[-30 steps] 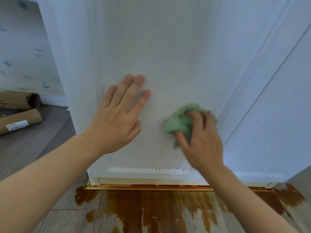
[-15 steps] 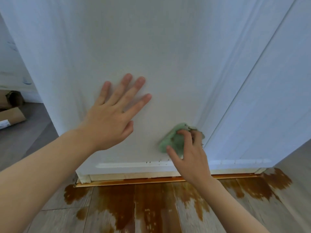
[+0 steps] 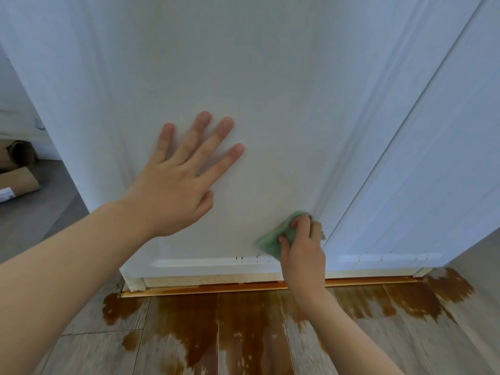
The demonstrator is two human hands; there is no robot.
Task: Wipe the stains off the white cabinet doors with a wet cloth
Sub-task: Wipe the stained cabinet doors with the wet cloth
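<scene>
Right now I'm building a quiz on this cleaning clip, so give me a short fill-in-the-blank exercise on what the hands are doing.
1. The right hand grips a cloth whose colour is ____.
2. The left hand rests on the white cabinet door with its fingers ____.
3. The cloth is pressed near the door's ____ edge.
4. The floor below the door bears stains coloured ____.

Missing words: green; spread flat; bottom; brown

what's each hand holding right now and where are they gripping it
The right hand grips the bunched green cloth at its right side, against the cabinet door. The left hand holds nothing.
</scene>
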